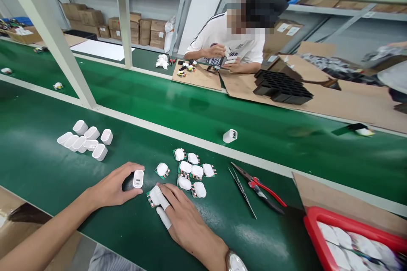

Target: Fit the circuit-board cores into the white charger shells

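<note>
My left hand [111, 186] holds a small white plastic casing [138, 179] between thumb and fingers, its open end facing me. White finger cots cover two digits of my right hand [189, 220], whose fingertips grip a small circuit board [151, 198] with a white covering at the table surface. Just beyond lies a single similar circuit board [162, 170]. To its right several more white-covered boards [197, 171] sit in a cluster. Several empty-looking white casings [80, 143] are grouped at the left.
Metal tweezers [242, 192] and red-handled pliers [257, 186] lie right of my hands. A red tray [346, 222] of white parts stands at lower right. One casing [230, 136] rests on the green belt [178, 110]. Across it, a co-worker [235, 46] handles white parts near a black tray [282, 87].
</note>
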A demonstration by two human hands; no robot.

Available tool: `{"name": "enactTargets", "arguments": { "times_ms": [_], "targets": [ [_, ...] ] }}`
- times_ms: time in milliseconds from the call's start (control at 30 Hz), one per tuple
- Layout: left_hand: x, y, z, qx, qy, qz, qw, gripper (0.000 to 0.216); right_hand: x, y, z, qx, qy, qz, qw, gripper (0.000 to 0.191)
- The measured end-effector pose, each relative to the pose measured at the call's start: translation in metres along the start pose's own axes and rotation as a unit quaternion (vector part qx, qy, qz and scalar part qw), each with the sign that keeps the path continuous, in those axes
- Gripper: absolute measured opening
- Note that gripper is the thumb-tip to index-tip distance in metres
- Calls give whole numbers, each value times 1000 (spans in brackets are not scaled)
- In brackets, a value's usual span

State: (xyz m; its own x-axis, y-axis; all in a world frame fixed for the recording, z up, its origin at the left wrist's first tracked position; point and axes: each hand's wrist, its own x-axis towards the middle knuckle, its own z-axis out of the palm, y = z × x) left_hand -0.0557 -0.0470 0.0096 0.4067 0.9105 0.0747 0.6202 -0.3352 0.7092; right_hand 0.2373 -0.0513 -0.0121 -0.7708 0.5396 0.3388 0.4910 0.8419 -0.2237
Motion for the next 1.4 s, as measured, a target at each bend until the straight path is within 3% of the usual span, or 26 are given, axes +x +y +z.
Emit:
{"name": "enactTargets", "arguments": {
  "times_ms": [100,267,333,400,500,567,800,1233,1400],
  "targets": [
    [-1,-1,1,7,10,37,999,69,8,1,-5,35,29,6,999,35],
    [-1,-8,8,14,80,50,995,62,27,0,-12,88,119,33,988,51],
    [0,-6,7,11,89,33,995,74,33,1,-15,92,152,31,984,54],
    [2,-2,2,2,59,17,998,89,39,2,-16,97,176,30,979,56],
    [4,3,-3,-8,-6,23,1000,70,45,2,-15,110,203,27,973,56],
    [5,3,-2,-13,-12,44,999,51,46,1,-12,118,217,22,969,58],
    [6,-3,14,38,89,116,989,36,35,-3,-7,43,161,-10,986,50],
    [8,1,18,63,94,126,986,32,32,-4,-7,9,154,-28,988,32],
    [8,1,17,68,100,138,983,38,32,-1,-5,40,148,-26,988,30]
  ]
}}
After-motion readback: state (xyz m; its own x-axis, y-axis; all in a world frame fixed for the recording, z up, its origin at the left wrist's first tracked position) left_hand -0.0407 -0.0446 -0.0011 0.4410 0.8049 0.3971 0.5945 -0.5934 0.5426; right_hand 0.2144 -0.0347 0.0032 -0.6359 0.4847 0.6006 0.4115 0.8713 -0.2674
